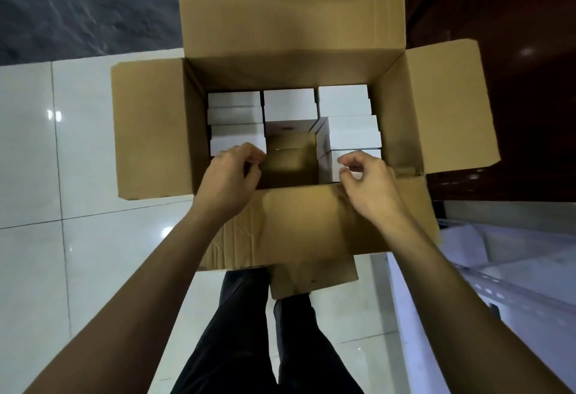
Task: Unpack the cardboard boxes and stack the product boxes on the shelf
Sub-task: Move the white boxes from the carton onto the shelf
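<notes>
A large brown corrugated cardboard box [290, 51] stands on the glossy white tiled floor [28, 150] with all four flaps folded out. Inside, plain white rectangular product boxes [343, 97] stand in stacks at 9, 12 and 3 o'clock around a bare gap of brown bottom in the middle. No brand, label or readable writing shows on any of them; a small dark mark on one white side facing the gap is too small to read. The left hand [229, 175], at 7 o'clock of the opening, has its fingers curled at the near edge of the left stack. The right hand [371, 180], at 5 o'clock, hovers with fingers loosely curled just over the right stack; whether either hand grips a box, I cannot tell. Dark trousers [243, 331] show below.
</notes>
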